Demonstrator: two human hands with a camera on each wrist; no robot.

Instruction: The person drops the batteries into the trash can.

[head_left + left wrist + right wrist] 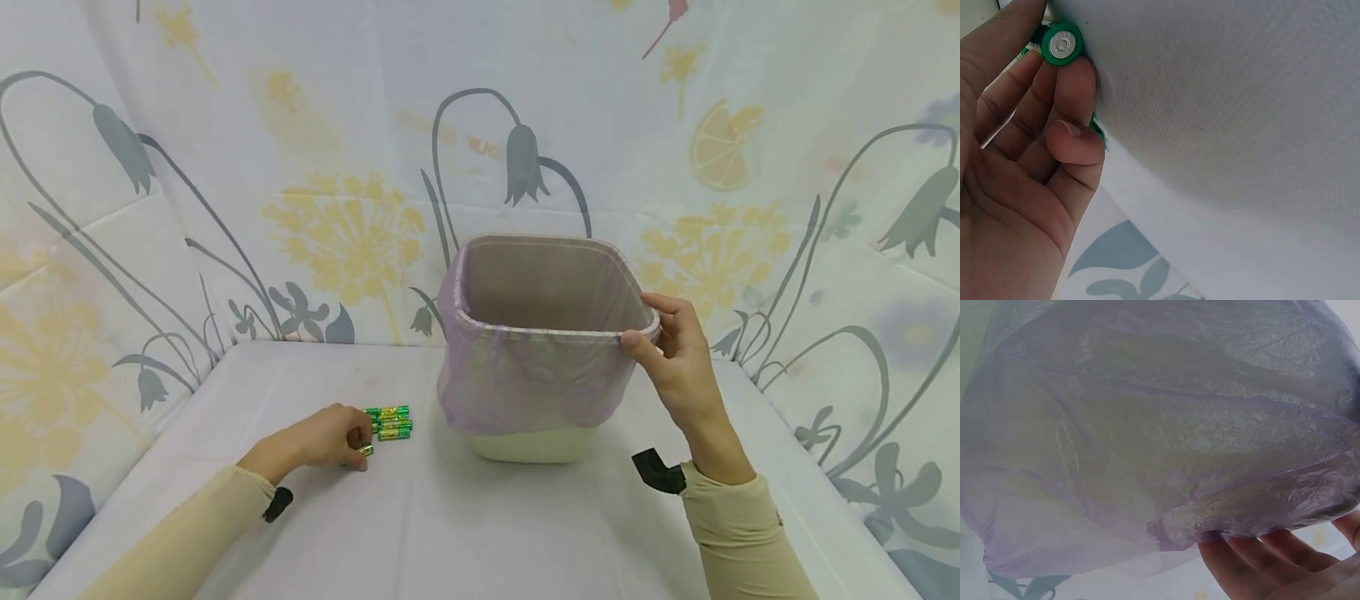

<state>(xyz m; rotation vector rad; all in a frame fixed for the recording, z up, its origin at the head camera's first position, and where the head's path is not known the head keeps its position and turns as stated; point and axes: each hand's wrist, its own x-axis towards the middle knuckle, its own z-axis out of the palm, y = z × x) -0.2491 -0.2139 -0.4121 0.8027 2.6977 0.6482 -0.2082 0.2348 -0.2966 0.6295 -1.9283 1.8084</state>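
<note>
A light-coloured trash bin (525,448) stands upright on the white table, lined with a thin purple plastic bag (532,383) folded down over its rim. My right hand (686,367) grips the bin's right rim, thumb in front and fingers behind; in the right wrist view its fingers touch the bag (1116,456). Left of the bin, my left hand (330,437) pinches a green and gold battery (365,451) low at the tabletop. That battery's (1062,44) flat silver end shows between thumb and fingers in the left wrist view. Beside the fingertips lie several more batteries (394,423), partly hidden by the hand.
A white cloth covers the table (420,533). Behind and along both sides hangs a flower-printed curtain (360,125), meeting the table's back edge. Black mounts sit at both wrists, the right mount (660,473) sticking out toward the bin.
</note>
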